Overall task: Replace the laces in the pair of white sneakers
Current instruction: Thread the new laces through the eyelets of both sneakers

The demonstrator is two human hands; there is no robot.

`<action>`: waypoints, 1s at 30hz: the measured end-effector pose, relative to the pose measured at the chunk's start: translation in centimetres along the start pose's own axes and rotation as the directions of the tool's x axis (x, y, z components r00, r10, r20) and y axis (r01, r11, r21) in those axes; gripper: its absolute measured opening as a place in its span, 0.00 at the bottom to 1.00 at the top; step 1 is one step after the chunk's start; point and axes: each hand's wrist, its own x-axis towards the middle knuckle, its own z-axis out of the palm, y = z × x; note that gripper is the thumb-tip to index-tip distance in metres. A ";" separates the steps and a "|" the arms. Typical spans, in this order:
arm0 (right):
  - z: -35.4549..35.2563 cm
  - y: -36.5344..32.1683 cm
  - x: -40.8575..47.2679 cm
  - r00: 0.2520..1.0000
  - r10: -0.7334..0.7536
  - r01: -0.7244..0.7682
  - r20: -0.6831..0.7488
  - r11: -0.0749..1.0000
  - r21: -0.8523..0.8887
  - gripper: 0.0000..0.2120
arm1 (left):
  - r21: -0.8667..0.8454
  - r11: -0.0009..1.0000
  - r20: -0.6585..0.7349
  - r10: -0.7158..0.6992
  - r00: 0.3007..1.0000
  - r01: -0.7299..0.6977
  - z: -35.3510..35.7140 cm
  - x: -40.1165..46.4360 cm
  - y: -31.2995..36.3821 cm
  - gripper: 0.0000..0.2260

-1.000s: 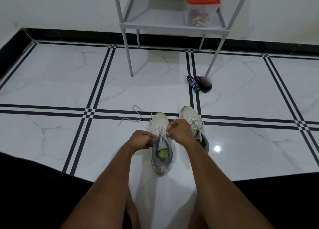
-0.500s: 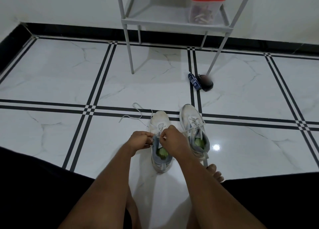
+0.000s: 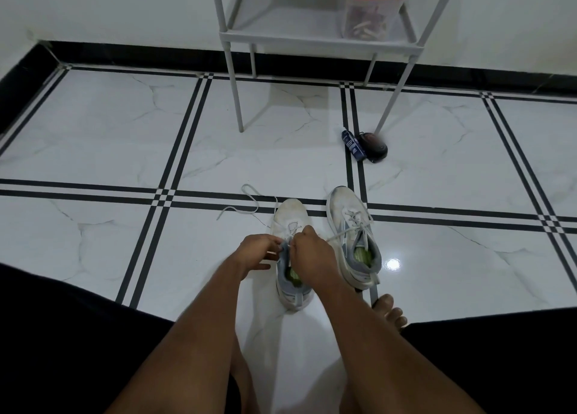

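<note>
Lace (image 3: 249, 206) is being pinched by both hands over the left shoe (image 3: 292, 257): left hand (image 3: 259, 251) and right hand (image 3: 309, 251) are curled at its eyelets, nearly touching. Loose lace end is lying on the floor (image 3: 125, 138), left of the toe. Right shoe (image 3: 352, 235) is sitting just right, laced.

Container (image 3: 371, 7) top beyond frame edge
</note>
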 end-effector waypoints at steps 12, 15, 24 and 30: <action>0.1 -0.5 0.0 1.000 -0.001 0.001 0.025 1.000 -0.021 0.09 | 0.134 0.988 -0.041 0.084 0.996 -0.078 0.7 0.2 0.0 0.13; 0.2 -0.2 -0.1 1.000 -0.008 0.008 0.023 1.000 -0.018 0.07 | 0.196 0.974 -0.049 0.126 0.991 -0.114 0.6 0.3 0.3 0.13; 1.6 0.2 -0.1 0.992 -0.015 0.017 -0.128 1.000 0.008 0.06 | 0.498 0.834 -0.058 0.306 0.950 -0.238 0.8 1.1 1.0 0.10; 5.4 -0.7 -4.1 0.888 0.210 -0.202 -0.409 0.977 0.062 0.32 | 0.158 0.956 -0.252 0.281 0.926 -0.247 0.5 0.7 5.3 0.08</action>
